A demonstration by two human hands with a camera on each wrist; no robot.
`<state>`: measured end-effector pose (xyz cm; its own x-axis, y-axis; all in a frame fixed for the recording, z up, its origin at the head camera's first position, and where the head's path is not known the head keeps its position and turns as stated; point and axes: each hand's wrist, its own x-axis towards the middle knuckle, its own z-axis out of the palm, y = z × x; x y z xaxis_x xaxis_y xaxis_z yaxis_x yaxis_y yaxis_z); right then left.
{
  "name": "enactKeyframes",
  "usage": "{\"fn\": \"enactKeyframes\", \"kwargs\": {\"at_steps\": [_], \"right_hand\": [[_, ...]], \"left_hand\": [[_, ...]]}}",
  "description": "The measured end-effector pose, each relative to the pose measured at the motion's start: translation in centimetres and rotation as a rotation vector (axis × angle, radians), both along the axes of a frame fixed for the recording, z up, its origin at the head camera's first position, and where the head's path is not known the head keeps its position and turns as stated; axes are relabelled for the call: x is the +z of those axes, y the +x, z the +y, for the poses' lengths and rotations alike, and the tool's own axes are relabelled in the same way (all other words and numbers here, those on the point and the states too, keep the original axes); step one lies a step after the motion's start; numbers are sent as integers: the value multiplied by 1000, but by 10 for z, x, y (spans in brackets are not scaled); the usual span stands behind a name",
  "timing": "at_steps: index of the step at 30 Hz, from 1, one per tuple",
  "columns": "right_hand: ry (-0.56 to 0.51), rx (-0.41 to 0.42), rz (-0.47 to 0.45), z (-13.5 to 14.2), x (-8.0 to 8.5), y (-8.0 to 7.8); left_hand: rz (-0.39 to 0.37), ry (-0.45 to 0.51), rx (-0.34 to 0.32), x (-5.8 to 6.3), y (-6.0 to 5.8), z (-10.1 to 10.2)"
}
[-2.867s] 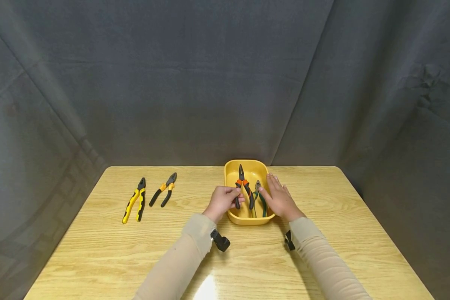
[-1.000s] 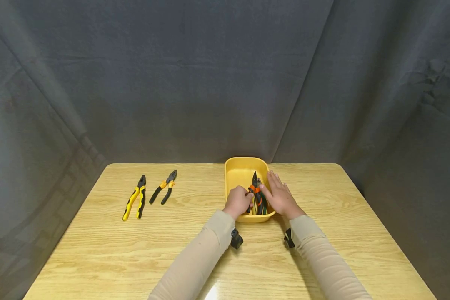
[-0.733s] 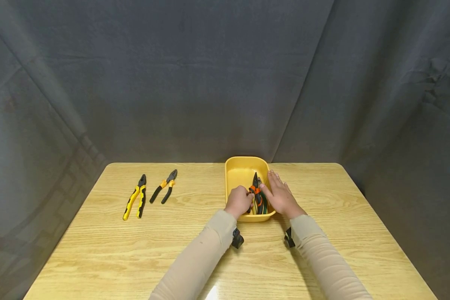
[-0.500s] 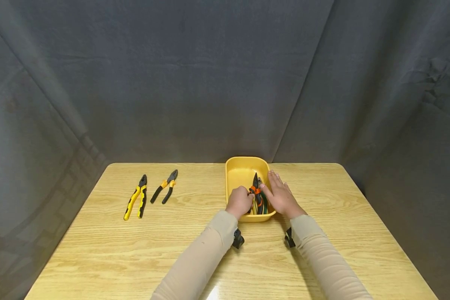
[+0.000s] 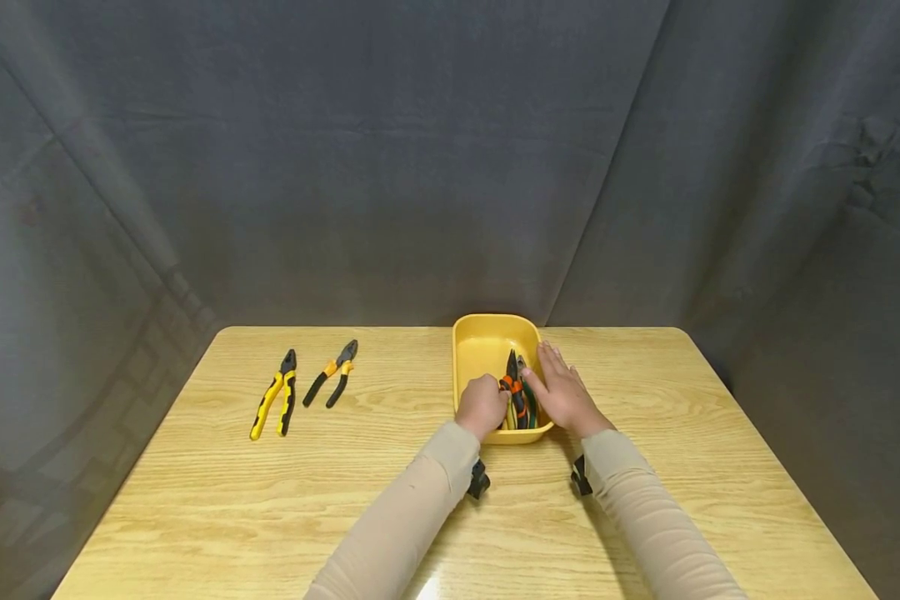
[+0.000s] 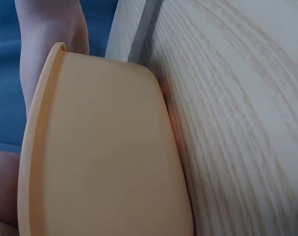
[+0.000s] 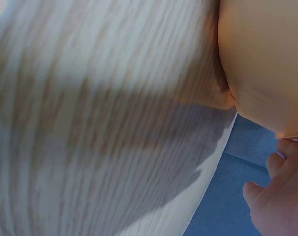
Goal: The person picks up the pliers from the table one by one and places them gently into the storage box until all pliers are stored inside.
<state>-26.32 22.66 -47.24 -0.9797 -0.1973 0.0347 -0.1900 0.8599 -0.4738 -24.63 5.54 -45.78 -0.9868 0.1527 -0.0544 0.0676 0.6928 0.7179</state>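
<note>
My left hand (image 5: 483, 406) reaches over the near left rim of a yellow plastic bin (image 5: 483, 354), its fingers curled round the left handle of orange-and-black long-nose pliers (image 5: 512, 367). The pliers lie inside the bin, nose pointing away from me. Beside them on the right rests a pair of green-handled pliers (image 5: 532, 410), partly covered. Along the bin's right rim lies my right hand (image 5: 564, 397), fingers straight and thumb over the edge. The left wrist view shows mainly the bin's outer wall (image 6: 104, 142). In the right wrist view, the right fingers (image 7: 274, 164) are at the rim.
To the left on the wooden table (image 5: 390, 492) lie yellow-and-black pliers (image 5: 274, 396) and smaller pliers with black-and-orange handles (image 5: 332, 373). A dark grey curtain (image 5: 420, 167) stands behind the table's far edge.
Since the earliest frame, my left hand has moved right and lowered the long-nose pliers into the bin beside the green-handled ones. The right hand has stayed at the rim.
</note>
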Motion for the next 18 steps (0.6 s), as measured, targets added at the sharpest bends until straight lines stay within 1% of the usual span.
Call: {"fn": "enactKeyframes", "kwargs": {"at_steps": [9, 18], "right_hand": [[2, -4, -7, 0, 1, 0], [3, -10, -13, 0, 1, 0]], "left_hand": [[-6, -23, 10, 2, 2, 2], [46, -122, -3, 0, 3, 3]]}}
